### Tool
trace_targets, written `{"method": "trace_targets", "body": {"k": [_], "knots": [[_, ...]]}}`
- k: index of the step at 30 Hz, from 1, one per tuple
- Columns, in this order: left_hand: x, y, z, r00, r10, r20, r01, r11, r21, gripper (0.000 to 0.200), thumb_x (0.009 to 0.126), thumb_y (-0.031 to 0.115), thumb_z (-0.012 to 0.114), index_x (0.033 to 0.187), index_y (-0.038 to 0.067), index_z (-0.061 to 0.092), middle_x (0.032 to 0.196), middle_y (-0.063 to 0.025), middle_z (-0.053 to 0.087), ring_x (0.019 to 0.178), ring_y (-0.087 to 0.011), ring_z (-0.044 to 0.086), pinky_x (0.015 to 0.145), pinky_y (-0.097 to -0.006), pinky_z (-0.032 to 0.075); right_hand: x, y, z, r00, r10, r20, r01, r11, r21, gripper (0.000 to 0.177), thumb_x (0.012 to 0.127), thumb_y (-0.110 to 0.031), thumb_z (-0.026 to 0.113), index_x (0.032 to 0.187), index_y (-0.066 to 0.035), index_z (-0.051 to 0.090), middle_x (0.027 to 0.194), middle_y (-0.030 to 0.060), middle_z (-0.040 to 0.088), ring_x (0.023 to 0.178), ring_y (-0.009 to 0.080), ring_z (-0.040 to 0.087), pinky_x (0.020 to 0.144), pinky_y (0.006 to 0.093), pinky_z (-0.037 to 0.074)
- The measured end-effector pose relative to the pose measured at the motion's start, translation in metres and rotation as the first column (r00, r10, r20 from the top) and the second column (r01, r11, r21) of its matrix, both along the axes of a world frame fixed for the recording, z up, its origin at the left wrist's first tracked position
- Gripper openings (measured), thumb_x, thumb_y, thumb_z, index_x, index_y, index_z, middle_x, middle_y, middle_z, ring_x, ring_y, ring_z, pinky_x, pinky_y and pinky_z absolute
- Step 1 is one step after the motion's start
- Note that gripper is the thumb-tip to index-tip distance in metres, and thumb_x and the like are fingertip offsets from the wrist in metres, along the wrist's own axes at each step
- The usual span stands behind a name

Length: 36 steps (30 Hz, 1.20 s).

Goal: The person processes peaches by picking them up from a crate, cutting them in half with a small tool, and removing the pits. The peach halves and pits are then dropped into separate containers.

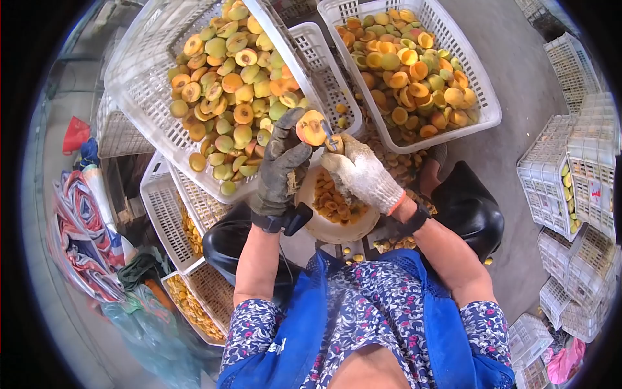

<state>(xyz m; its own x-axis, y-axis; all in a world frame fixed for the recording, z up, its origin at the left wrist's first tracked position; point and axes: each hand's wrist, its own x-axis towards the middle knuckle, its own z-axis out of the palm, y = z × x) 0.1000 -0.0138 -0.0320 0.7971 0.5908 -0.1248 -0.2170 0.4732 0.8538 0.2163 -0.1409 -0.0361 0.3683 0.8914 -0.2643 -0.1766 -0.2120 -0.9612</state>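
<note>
My left hand (282,162), in a dark worn glove, grips a peach half (311,128) with its cut face up and browned in the middle. My right hand (366,172), in a white glove with orange trim, is closed round the short wooden handle of a pitting knife (329,135). Its small metal blade reaches the right edge of the peach half. Under both hands stands a white bucket (324,230) with orange-brown pits and scraps in it. To the left, a tilted white crate (139,97) holds many halved peaches (227,84) with browned centres.
Another white crate (490,117) at the top right holds hollowed peach halves (405,71). Scraps lie on the floor round the bucket. Crates (162,240) with orange pieces stand at my left; stacked crates (544,162) line the right. Striped sacking (81,240) lies far left.
</note>
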Motion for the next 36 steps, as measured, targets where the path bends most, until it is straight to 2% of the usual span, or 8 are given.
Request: {"method": "trace_targets", "body": {"k": [5, 16, 18, 21, 25, 29, 31, 36], "knots": [[0.008, -0.009, -0.011, 0.996, 0.041, 0.086, -0.031, 0.994, -0.109, 0.047, 0.089, 0.007, 0.063, 0.132, 0.000, 0.045, 0.129, -0.0089, 0.053, 0.119, -0.0202, 0.052, 0.103, -0.0341, 0.042, -0.004, 0.000, -0.005, 0.994, -0.061, 0.093, 0.060, 0.998, 0.013, 0.026, 0.092, -0.020, 0.057, 0.108, 0.000, 0.059, 0.098, 0.0208, 0.065, 0.092, 0.0352, 0.062, 0.080, 0.0397, 0.047], [0.017, -0.019, -0.027, 0.993, 0.110, 0.044, -0.114, 0.989, 0.098, 0.041, 0.088, 0.007, 0.066, 0.125, 0.003, 0.050, 0.123, -0.0080, 0.056, 0.111, -0.0190, 0.056, 0.095, -0.0333, 0.048, -0.005, 0.000, -0.011, 0.985, -0.116, 0.131, 0.108, 0.992, 0.073, 0.029, 0.091, -0.021, 0.058, 0.111, 0.000, 0.059, 0.094, 0.0193, 0.065, 0.089, 0.0336, 0.063, 0.081, 0.0381, 0.048], [0.020, -0.023, -0.021, 0.994, 0.097, 0.057, -0.102, 0.991, 0.088, 0.041, 0.088, 0.009, 0.067, 0.125, 0.003, 0.051, 0.123, -0.0083, 0.056, 0.111, -0.0197, 0.057, 0.094, -0.0343, 0.049, -0.003, 0.000, -0.006, 0.990, -0.074, -0.120, 0.076, 0.997, 0.014, 0.027, 0.089, -0.024, 0.059, 0.101, 0.000, 0.059, 0.078, 0.0063, 0.061, 0.069, 0.0166, 0.058, 0.063, 0.0302, 0.046], [0.013, -0.019, -0.036, 0.996, 0.061, 0.071, -0.064, 0.997, 0.043, 0.042, 0.087, 0.013, 0.069, 0.124, 0.004, 0.051, 0.124, -0.0098, 0.056, 0.112, -0.0222, 0.057, 0.093, -0.0371, 0.050, 0.011, -0.005, 0.006, 0.850, 0.026, -0.526, -0.131, 0.978, -0.162, 0.026, 0.089, -0.026, 0.061, 0.099, -0.002, 0.061, 0.072, 0.0003, 0.058, 0.059, 0.0098, 0.054, 0.054, 0.0253, 0.043], [0.001, -0.003, -0.045, 0.987, -0.098, 0.125, 0.107, 0.992, -0.069, 0.049, 0.087, 0.021, 0.070, 0.127, 0.005, 0.048, 0.126, -0.0132, 0.056, 0.116, -0.0281, 0.056, 0.097, -0.0411, 0.049, 0.007, -0.007, -0.004, 0.825, 0.058, -0.562, -0.170, 0.974, -0.149, 0.029, 0.091, -0.025, 0.057, 0.104, 0.000, 0.062, 0.078, 0.0060, 0.062, 0.067, 0.0158, 0.058, 0.063, 0.0314, 0.047], [0.013, 0.000, -0.004, 0.999, 0.023, -0.037, -0.032, 0.959, -0.282, 0.042, 0.099, 0.040, 0.049, 0.116, 0.002, 0.055, 0.113, -0.0141, 0.062, 0.109, -0.0261, 0.060, 0.095, -0.0386, 0.051, -0.009, -0.003, -0.016, 0.990, 0.137, -0.044, -0.140, 0.987, -0.075, 0.031, 0.092, -0.027, 0.056, 0.105, 0.001, 0.061, 0.080, 0.0072, 0.063, 0.070, 0.0146, 0.059, 0.064, 0.0313, 0.048], [0.012, -0.003, -0.002, 0.986, 0.012, -0.165, -0.036, 0.989, -0.144, 0.044, 0.100, 0.042, 0.045, 0.108, 0.001, 0.058, 0.105, -0.0133, 0.064, 0.100, -0.0251, 0.063, 0.091, -0.0380, 0.052, -0.016, -0.002, -0.025, 0.982, 0.117, 0.147, -0.112, 0.993, -0.041, 0.032, 0.093, -0.028, 0.056, 0.106, 0.001, 0.061, 0.081, 0.0078, 0.064, 0.072, 0.0141, 0.059, 0.065, 0.0311, 0.048], [0.008, -0.008, -0.009, 0.982, 0.000, -0.189, -0.022, 0.994, -0.112, 0.046, 0.100, 0.043, 0.044, 0.082, 0.003, 0.058, 0.078, -0.0101, 0.062, 0.075, -0.0218, 0.063, 0.073, -0.0341, 0.053, -0.008, -0.007, -0.007, 0.918, 0.276, -0.285, -0.310, 0.948, -0.079, 0.032, 0.089, -0.032, 0.061, 0.099, -0.002, 0.063, 0.072, 0.0010, 0.060, 0.058, 0.0084, 0.054, 0.051, 0.0247, 0.043]]}}
